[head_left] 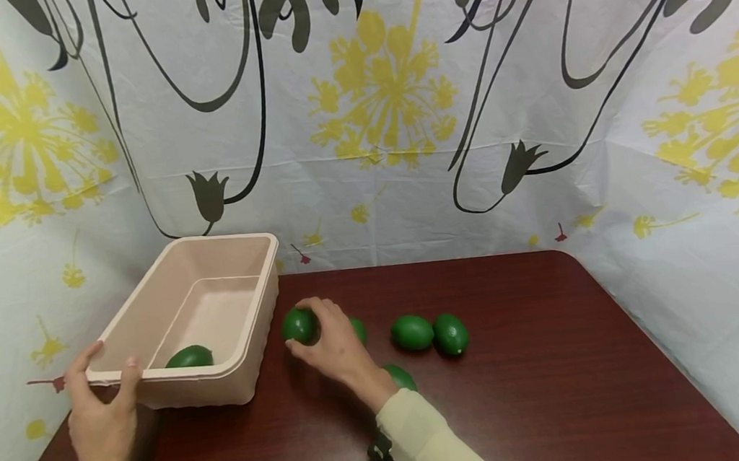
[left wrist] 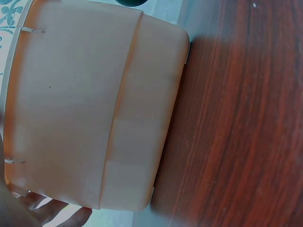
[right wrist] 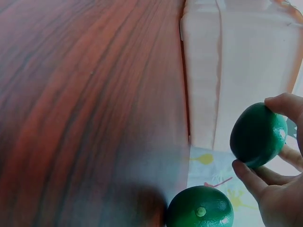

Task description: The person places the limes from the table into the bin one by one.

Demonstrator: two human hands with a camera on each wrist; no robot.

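Note:
Between the thumb and fingers of my right hand point(head_left: 335, 342) is a green lime point(head_left: 299, 326), lifted beside the right wall of a beige plastic bin point(head_left: 265, 325). In the right wrist view the same lime point(right wrist: 258, 135) is pinched at its ends, with another lime point(right wrist: 200, 208) below it on the table. My left hand point(head_left: 104, 418) grips the bin's near left corner, thumb on the rim and fingers round the side. One lime point(head_left: 189, 357) lies inside the bin near its front wall. The left wrist view shows the bin's outer wall point(left wrist: 80, 94) and the left fingers under its edge.
Two limes, one point(head_left: 411, 333) beside another point(head_left: 451, 334), lie right of my right hand on the dark wooden table point(head_left: 551, 390). A lime point(head_left: 399, 377) and another point(head_left: 358, 330) are partly hidden by my right hand and wrist. A patterned sheet point(head_left: 368, 209) hangs behind.

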